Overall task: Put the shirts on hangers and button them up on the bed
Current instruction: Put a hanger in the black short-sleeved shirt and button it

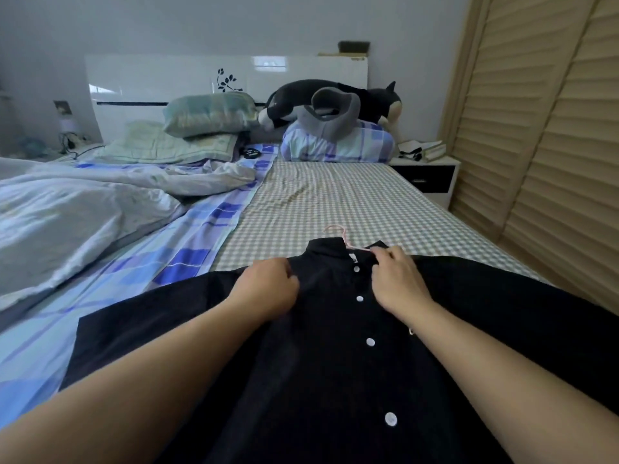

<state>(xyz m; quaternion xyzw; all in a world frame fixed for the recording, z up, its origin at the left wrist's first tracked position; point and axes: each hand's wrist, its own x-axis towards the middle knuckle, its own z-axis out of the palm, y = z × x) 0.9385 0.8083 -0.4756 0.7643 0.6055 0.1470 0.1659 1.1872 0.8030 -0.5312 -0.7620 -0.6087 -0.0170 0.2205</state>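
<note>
A black shirt [321, 363] with several white buttons lies front-up on the bed [335, 202], its collar pointing away from me. A pink hanger [341, 233] sits inside it, only the hook showing past the collar. My left hand [268, 289] has its fingers curled into the fabric left of the button line, below the collar. At the collar's right side my right hand [398, 279] pinches the cloth near the hanger's wire. The rest of the hanger is hidden under the shirt.
A crumpled white and blue duvet [83, 209] covers the bed's left half. Pillows [207, 115] and a plush cat [335, 98] lie by the headboard. A nightstand [425, 172] and slatted wardrobe doors [536, 145] stand on the right.
</note>
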